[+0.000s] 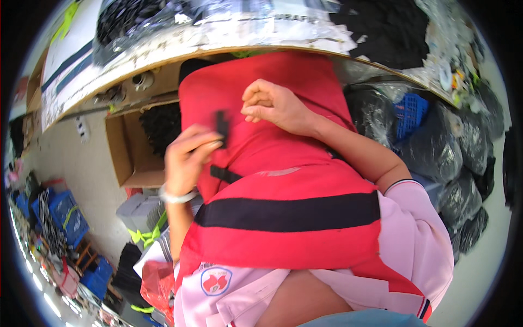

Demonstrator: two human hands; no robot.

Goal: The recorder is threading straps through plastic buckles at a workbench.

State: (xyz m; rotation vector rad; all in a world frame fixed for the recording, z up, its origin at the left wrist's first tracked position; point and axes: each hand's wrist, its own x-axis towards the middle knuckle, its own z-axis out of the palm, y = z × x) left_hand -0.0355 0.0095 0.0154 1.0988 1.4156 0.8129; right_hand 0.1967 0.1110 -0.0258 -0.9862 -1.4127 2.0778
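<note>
A red padded vest (283,163) with black webbing straps lies across my lap, reaching up to the table edge. My left hand (188,161) grips the vest's left edge, thumb and fingers pinching a small black strap piece (221,126). A pale bracelet circles that wrist. My right hand (272,104) rests on the upper part of the vest with its fingers curled in on the red fabric. A wide black band (289,213) runs across the vest lower down.
A wooden table edge (163,54) curves above, piled with black goods in clear plastic bags (141,16). An open cardboard box (131,158) stands at left. Blue crates (65,215) sit lower left; black bags (463,163) and a blue basket (411,111) fill the right.
</note>
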